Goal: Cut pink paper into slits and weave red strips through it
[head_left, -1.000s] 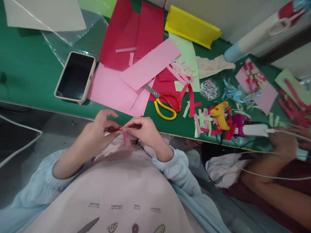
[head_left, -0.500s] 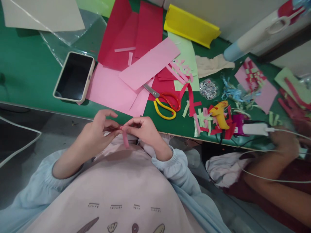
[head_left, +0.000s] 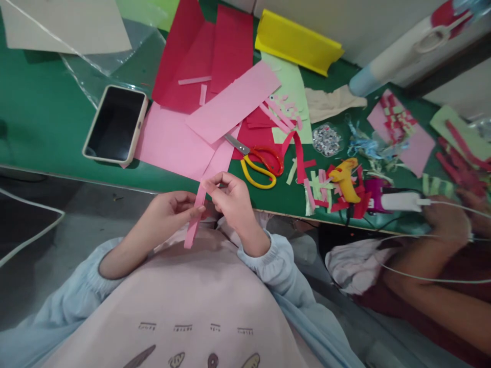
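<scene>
A narrow pink paper strip (head_left: 194,229) hangs tilted between my two hands, just off the table's front edge. My right hand (head_left: 230,197) pinches its upper end between thumb and fingers. Lower down, my left hand (head_left: 172,210) grips the same strip, thumb across it, with the lower end hanging free over my shirt. Pink paper sheets (head_left: 172,143) lie just beyond my hands. Scissors (head_left: 255,161) with red and yellow handles rest on the paper and table, to the right.
A phone (head_left: 116,122) lies at left on the green table (head_left: 34,117). To the right are a yellow glue gun (head_left: 347,179) among paper scraps, a dish of googly eyes (head_left: 327,139), and a thermos (head_left: 391,59). A neighbour's hand (head_left: 445,217) is near a white cable.
My right hand has drawn the strip's upper end upward, so more of the strip shows. My left hand has shifted right and its fingers have closed in.
</scene>
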Tool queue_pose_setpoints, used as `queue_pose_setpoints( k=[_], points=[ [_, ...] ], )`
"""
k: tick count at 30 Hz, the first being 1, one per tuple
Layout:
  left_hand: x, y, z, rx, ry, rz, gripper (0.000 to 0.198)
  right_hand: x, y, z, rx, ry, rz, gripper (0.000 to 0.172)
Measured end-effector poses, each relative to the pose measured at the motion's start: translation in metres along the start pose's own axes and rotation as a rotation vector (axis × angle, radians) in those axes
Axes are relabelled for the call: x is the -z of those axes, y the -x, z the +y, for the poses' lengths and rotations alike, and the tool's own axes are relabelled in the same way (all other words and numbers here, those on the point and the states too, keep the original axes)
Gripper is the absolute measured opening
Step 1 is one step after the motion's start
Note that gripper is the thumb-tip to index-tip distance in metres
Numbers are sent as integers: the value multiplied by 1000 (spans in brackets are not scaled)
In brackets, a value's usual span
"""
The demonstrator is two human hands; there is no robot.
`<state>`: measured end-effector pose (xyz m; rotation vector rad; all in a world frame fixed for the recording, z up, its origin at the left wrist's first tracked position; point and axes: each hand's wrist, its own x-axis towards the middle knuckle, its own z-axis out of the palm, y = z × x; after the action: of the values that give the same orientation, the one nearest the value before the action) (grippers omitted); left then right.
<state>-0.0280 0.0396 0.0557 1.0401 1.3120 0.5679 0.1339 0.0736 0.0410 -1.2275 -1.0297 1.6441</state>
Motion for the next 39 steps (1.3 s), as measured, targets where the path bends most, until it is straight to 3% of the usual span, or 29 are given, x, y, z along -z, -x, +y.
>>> queue_pose_setpoints(
  k=[6,17,28,39],
  points=[
    [-1,0,4,47,78,5,31,2,-4,2,-32,-175,86,41],
    [-4,0,2,185,296,-19,44,5,-7,2,-23,-311,126,43],
    [-5,-1,-1,139,274,74,34,6,-8,6,-17,-332,135,43],
    [-7,-1,4,96,196,82,27,6,-11,8,-29,-334,170,45]
  ],
)
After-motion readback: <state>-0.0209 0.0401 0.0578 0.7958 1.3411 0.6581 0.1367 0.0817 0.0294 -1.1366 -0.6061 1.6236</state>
